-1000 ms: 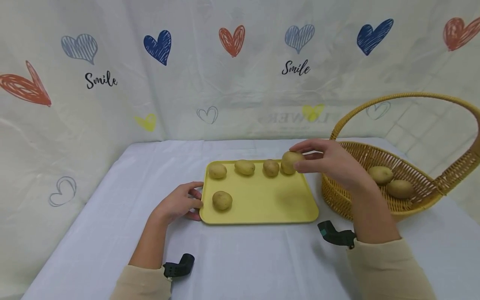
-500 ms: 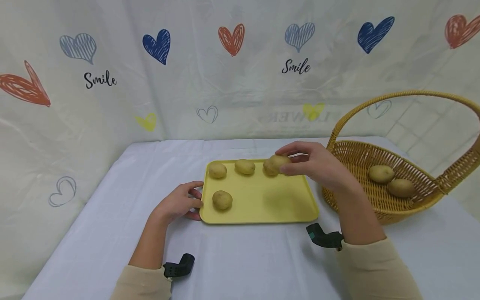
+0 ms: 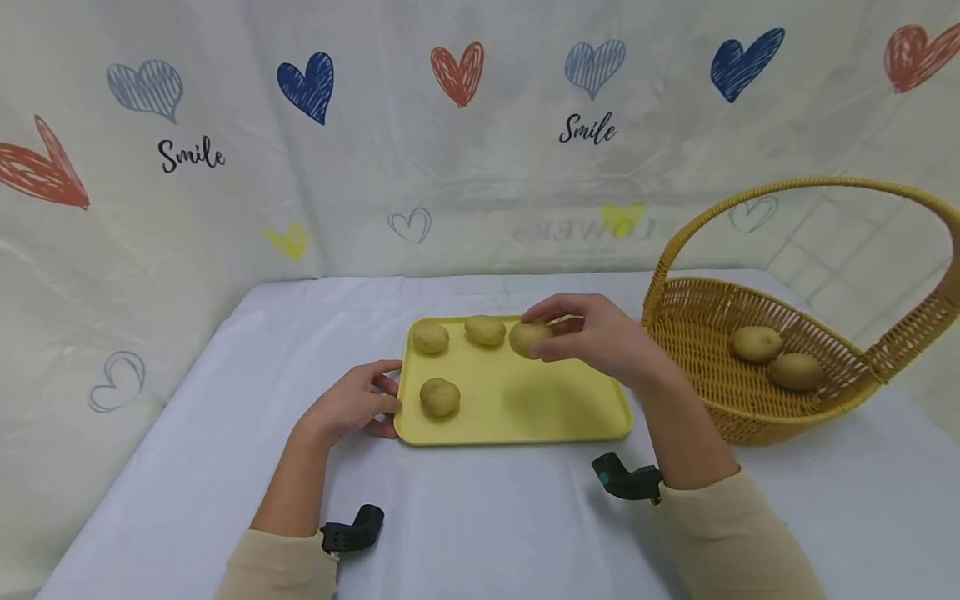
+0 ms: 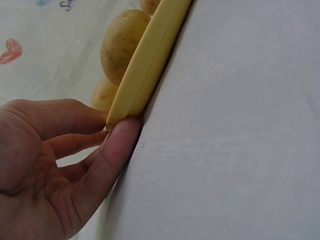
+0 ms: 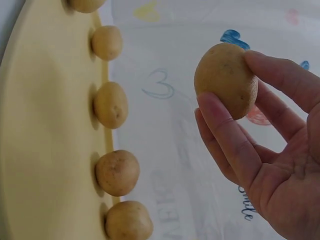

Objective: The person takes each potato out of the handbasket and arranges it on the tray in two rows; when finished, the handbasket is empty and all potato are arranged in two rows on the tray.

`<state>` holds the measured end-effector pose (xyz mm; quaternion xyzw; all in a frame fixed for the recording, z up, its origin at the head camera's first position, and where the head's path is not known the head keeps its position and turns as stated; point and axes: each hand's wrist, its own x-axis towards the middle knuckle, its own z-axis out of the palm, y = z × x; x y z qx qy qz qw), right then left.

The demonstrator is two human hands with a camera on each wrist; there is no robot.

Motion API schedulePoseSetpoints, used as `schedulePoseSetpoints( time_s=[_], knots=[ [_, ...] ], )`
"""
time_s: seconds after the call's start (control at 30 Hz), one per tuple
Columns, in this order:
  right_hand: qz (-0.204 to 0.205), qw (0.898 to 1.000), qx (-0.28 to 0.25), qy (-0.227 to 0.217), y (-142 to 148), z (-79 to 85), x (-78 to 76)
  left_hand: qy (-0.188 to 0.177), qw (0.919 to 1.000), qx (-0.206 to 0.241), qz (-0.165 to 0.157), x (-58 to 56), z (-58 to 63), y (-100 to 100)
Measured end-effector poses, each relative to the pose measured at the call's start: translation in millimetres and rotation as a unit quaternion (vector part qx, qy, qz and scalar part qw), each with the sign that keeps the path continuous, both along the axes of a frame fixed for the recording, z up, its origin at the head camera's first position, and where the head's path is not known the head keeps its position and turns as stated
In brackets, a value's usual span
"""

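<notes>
Held potato, yellow tray, wicker basket: eight potatoes in all

Potatoes, eight counted across the views: one in hand, five on the tray, two in the basket. The one in hand: raised over the far part of the tray, apart from the rest; only a little longer than wide, its long axis slanting from upper left to lower right in the right wrist view.

Right hand, one: thumb and fingers clamped on that potato. Left hand, one: thumb and fingers pinching the tray's left rim.

Far row on the tray, four: first potato, in the far left corner, an oval lying left to right; second potato, also lengthwise left to right; third potato and fourth potato, plain in the right wrist view, covered in the head view. Near potato, one: by the tray's left end, rounded, long axis hard to tell.

Basket, one, right of the tray, with one arched handle. Inside: left basket potato and right basket potato, close together, both lengthwise roughly left to right.

Black wrist devices, two. Beige sleeves, two. White tablecloth, one. Printed "Smile", two in the head view
</notes>
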<state>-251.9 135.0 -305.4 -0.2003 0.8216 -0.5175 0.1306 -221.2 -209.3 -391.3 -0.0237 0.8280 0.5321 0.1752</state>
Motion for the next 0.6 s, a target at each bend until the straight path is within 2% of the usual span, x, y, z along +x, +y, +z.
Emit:
schedulePoseSetpoints(
  time_s=[0.6],
  knots=[
    [0.051, 0.999, 0.012, -0.003, -35, -38.5, -3.8, 0.000, 1.0000, 0.007, -0.004, 0.2, -0.2, -1]
  ],
)
